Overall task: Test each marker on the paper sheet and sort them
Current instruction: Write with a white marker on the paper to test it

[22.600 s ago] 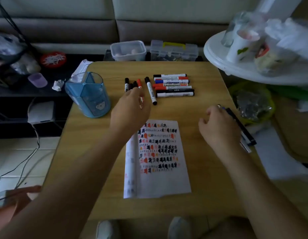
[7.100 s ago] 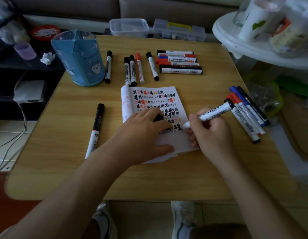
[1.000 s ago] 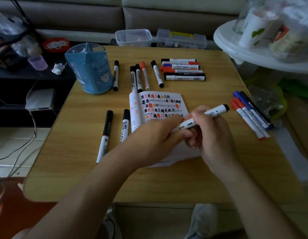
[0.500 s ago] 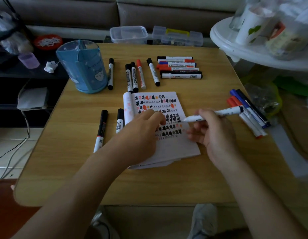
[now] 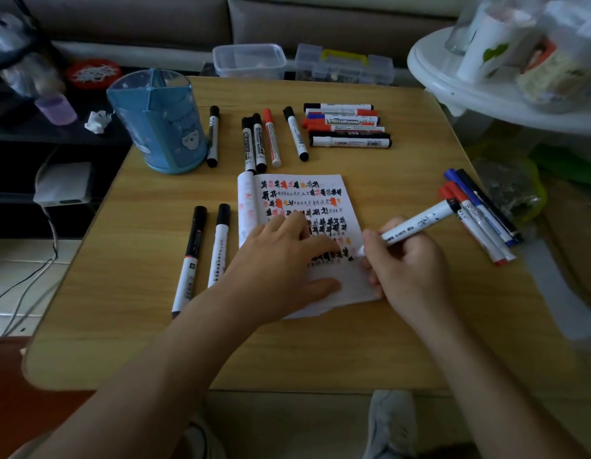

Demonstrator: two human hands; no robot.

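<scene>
At the desk [image 5: 121, 260], my left hand [image 5: 280, 260] lies flat pinning the paper sheet [image 5: 320, 193]; my right hand [image 5: 406, 263] grips a marker [image 5: 416, 223], tip on the sheet's right edge, mid-test. Sorting it comes next, I judge.

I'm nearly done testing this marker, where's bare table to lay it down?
Free: the strip between the paper sheet and the right-edge markers, and the near edge of the table below both hands. Crowded: the far side, around the blue holder and marker rows.
</scene>
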